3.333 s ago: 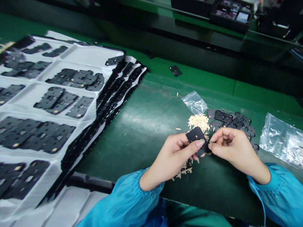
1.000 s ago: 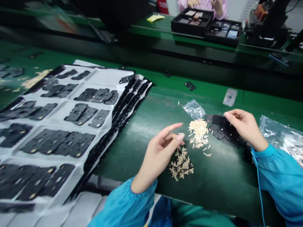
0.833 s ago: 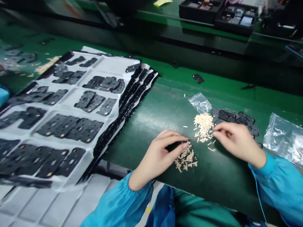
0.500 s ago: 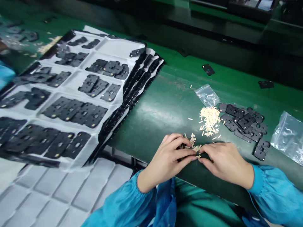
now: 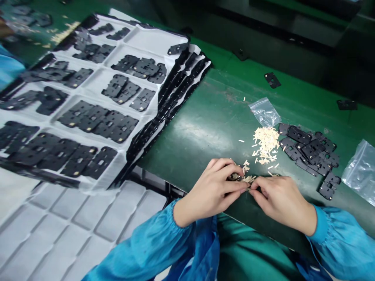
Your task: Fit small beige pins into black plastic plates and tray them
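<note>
Close together at the near part of the green bench, both hands work over a few scattered pale strips (image 5: 246, 168). My left hand (image 5: 215, 189) is closed, its fingers curled over a small dark thing that they mostly cover. The thumb and index finger of my right hand (image 5: 283, 201) pinch together beside the left fingertips. What lies in that pinch is too small and too covered to name. Just beyond the hands is a heap of small pale strips (image 5: 266, 142). To its right lies a pile of flat black plastic parts (image 5: 312, 150), with one such part (image 5: 329, 185) nearer me.
A stack of black-edged trays with white liners (image 5: 149, 39) stands at left, its top compartments holding black parts. Below it is another compartmented tray (image 5: 123, 214). Clear zip bags (image 5: 265, 111) lie on the bench (image 5: 190, 132). A co-worker's blue sleeve (image 5: 10, 68) shows at far left.
The view has shifted slightly, so the trays sit higher in the picture. Both hands stay together, and the right pinch has drawn closer to the left fingertips.
</note>
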The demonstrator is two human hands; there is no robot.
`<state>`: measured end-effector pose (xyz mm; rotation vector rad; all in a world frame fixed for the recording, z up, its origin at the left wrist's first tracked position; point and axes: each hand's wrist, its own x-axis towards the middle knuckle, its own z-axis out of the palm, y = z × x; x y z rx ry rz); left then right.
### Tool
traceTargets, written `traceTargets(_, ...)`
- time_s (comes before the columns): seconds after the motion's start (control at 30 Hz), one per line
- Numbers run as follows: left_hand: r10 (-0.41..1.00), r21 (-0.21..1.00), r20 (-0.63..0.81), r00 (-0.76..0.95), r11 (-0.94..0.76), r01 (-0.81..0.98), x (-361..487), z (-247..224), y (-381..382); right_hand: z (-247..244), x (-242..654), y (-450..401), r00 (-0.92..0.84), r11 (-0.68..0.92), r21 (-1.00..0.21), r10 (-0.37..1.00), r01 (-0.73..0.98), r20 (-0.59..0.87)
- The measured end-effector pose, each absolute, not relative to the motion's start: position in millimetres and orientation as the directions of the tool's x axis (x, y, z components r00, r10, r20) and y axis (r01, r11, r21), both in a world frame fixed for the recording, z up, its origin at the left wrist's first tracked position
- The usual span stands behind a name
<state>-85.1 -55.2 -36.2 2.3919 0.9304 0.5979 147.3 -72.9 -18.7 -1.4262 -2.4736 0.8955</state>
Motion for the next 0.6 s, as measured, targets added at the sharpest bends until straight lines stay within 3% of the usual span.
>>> traceTargets(0.13, 0.734, 0.634, 0.204, 0.648, -0.603, 0.484, -85.0, -30.6, -53.1, -11.5, 154.4, -68.7, -0.475, 0.252, -0.661, 0.861, 0.707, -0.180)
traceTargets(0.3, 0.761, 0.820, 0.190, 0.621, -0.471, 0.327, -71.2, -20.5, -45.3, 3.3, 161.2, -62.8, -0.443, 0.087, -0.822, 0.871, 0.564, -0.212)
traceTargets(0.47, 0.777, 0.929, 0.203, 0.595, -0.346, 0.135, -58.2, -8.9, -32.4, 12.2, 166.0, -58.8, -0.367, 0.005, -0.879, 0.910, 0.476, -0.194)
traceTargets(0.6, 0.771, 0.950, 0.183, 0.610, -0.297, 0.091, -51.3, -0.7, -25.6, 14.7, 170.0, -56.3, -0.364, -0.045, -0.894, 0.903, 0.445, -0.227)
